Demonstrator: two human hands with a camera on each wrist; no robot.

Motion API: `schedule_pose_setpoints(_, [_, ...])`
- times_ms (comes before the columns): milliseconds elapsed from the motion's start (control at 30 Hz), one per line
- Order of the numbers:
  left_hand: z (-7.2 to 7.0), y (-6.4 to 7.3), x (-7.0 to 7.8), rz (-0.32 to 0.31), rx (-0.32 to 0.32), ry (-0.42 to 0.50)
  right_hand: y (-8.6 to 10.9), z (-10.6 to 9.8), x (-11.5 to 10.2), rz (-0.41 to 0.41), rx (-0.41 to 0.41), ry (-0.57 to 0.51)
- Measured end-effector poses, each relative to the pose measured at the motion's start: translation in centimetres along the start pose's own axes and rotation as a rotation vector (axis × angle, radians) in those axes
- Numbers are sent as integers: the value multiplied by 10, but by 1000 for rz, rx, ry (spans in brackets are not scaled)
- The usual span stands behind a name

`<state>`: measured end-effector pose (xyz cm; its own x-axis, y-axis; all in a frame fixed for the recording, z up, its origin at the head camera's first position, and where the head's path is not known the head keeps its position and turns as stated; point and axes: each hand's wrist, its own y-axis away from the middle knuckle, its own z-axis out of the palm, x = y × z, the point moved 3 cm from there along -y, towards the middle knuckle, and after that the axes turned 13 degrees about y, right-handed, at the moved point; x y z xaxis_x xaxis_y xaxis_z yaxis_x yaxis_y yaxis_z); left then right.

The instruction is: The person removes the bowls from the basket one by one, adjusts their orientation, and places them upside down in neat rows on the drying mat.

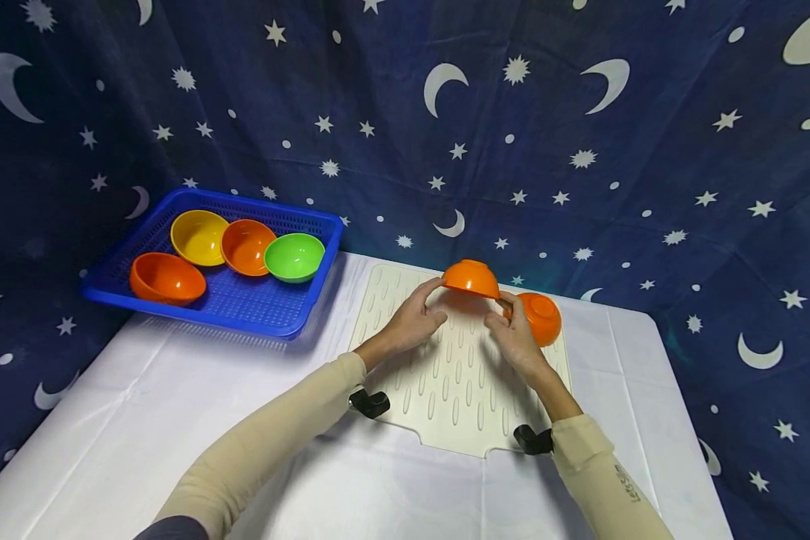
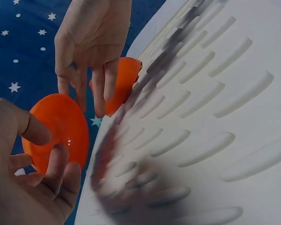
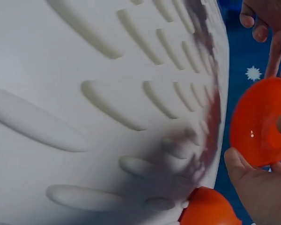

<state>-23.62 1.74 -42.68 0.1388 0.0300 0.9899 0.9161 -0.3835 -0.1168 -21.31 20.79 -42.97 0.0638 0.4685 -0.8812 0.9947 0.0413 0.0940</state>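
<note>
An orange bowl (image 1: 471, 278) is held upside down above the far edge of a cream ribbed mat (image 1: 455, 375). My left hand (image 1: 413, 322) grips its rim from the left, fingertips at the edge. On the opposite side, my right hand (image 1: 515, 335) holds the rim with its fingers. Both wrist views look into the inside of this bowl (image 2: 61, 129), with the left hand (image 2: 35, 183) and right hand (image 3: 264, 187) at its edges. A second orange bowl (image 1: 542, 319) rests upside down on the mat's far right corner, just beyond the right hand.
At the left stands a blue basket (image 1: 243, 324) holding a yellow bowl (image 1: 199, 238), two orange bowls (image 1: 246, 247) and a green bowl (image 1: 295, 258). Basket and mat lie on a white-covered table (image 1: 351, 480). A dark blue curtain (image 1: 391, 90) with stars and moons hangs behind.
</note>
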Motion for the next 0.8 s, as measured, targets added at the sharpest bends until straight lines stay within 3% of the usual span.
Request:
schedule_pose_setpoints(133, [5, -1, -9, -60, -34, 16, -3, 4, 6, 35, -19, -2])
schedule_pose_setpoints(433, [14, 1, -26, -187, -107, 32, 0, 12, 15, 119, -71, 159])
schedule_pose_setpoints(600, [18, 2, -29, -150, -149, -52, 4, 12, 17, 153, -57, 271])
schedule_pose_setpoints(800, [23, 2, -31, -105, -185, -101, 4, 14, 21, 144, -37, 323])
